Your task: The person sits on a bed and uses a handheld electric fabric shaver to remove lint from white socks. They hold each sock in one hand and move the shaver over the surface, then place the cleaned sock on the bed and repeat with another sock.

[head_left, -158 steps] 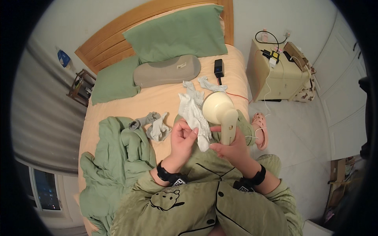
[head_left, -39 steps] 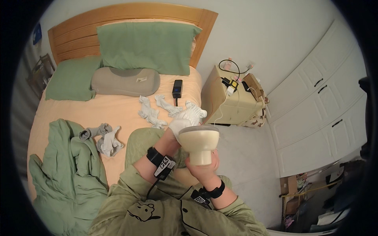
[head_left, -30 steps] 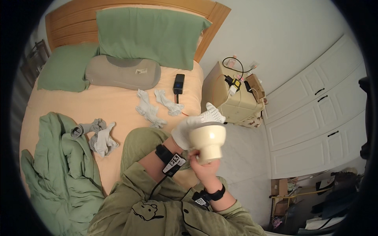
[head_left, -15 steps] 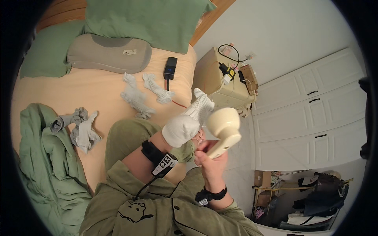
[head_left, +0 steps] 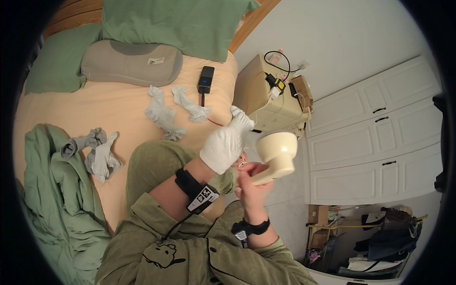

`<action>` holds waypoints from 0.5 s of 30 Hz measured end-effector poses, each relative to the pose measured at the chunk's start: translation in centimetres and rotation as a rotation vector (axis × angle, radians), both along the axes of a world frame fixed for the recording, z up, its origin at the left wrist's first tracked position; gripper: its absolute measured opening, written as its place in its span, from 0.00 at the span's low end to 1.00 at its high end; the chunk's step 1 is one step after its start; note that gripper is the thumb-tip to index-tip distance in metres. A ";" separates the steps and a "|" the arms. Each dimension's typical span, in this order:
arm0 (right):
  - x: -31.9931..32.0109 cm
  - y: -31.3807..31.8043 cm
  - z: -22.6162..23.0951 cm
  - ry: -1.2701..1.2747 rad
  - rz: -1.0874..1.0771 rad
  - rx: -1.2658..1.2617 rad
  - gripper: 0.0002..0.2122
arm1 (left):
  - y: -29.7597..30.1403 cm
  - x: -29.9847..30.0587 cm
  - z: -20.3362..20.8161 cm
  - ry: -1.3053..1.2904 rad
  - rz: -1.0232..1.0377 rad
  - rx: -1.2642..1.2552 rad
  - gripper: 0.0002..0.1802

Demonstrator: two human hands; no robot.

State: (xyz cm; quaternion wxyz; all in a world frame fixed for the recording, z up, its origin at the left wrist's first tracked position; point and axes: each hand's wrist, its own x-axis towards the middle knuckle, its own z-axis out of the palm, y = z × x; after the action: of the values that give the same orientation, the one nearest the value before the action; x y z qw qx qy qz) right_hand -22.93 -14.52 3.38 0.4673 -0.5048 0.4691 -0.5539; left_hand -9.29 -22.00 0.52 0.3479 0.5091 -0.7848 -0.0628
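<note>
A white ribbed sock is pulled over my left hand, so its fingers are hidden. The loose end of the sock points up and away from me. In my right hand is a cream fabric shaver, gripped by its handle. Its round, cup-shaped head faces up and stands to the right of the sock, apart from it. Beyond my left hand, pale grey socks lie on the bed. Further left are a darker grey sock and another light sock.
A black device with a screen lies on the peach bed sheet. Grey and green pillows line the bed's head. To the right stand a cream bedside cabinet with cables and a white drawer unit. A green blanket lies left.
The fabric shaver has moved slightly right and its head has tipped more upward. My sock-covered left hand has turned and shifted a little, its rounded bulge now less marked.
</note>
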 end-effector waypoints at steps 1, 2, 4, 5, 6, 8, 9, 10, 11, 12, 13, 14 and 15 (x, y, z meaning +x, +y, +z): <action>-1.0 0.0 0.5 -0.089 -0.001 0.036 0.12 | -0.4 0.5 0.7 0.021 0.023 -0.315 0.25; -1.7 -0.1 0.7 -0.045 -0.024 -0.015 0.13 | -0.3 0.8 1.1 -0.026 0.037 -0.315 0.25; -3.0 0.2 1.0 -0.109 0.079 0.007 0.16 | -0.2 1.0 1.3 -0.118 0.059 -0.315 0.24; -3.5 0.5 1.1 -0.150 0.133 0.024 0.17 | -0.2 0.9 1.1 0.101 -0.021 -0.210 0.24; -3.7 0.9 1.1 -0.112 0.167 0.006 0.21 | -0.1 0.6 0.7 0.317 -0.101 -0.103 0.25; -3.9 1.8 1.1 -0.102 0.247 0.028 0.21 | 0.0 0.0 -0.4 0.754 -0.264 0.129 0.26; -3.8 2.1 1.1 -0.104 0.275 0.047 0.21 | 0.0 -0.2 -1.0 0.972 -0.348 0.256 0.27; -3.6 2.3 1.0 -0.088 0.319 0.016 0.23 | 0.3 -0.5 -1.4 1.134 -0.396 0.375 0.27; -3.4 2.3 1.0 -0.032 0.321 0.062 0.22 | 0.4 -0.7 -1.8 1.182 -0.494 0.367 0.27; -3.1 2.1 0.9 -0.004 0.308 0.096 0.21 | 0.7 -0.9 -1.9 1.200 -0.583 0.352 0.26; -2.9 1.8 0.9 -0.001 0.311 0.125 0.21 | 0.7 -1.0 -1.9 1.098 -0.579 0.245 0.26; -2.7 1.3 1.0 0.032 0.269 0.092 0.18 | 0.8 -1.0 -1.8 0.925 -0.437 0.102 0.25; -2.6 0.7 1.2 0.072 0.184 0.117 0.18 | 0.9 -1.1 -1.5 0.692 -0.316 0.006 0.24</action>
State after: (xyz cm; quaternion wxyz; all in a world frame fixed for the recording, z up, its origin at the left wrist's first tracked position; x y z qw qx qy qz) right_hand -25.49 -13.86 4.54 0.5278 -0.5369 0.4688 -0.4619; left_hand -10.43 -21.10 -0.94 0.5769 0.3316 -0.6895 -0.2862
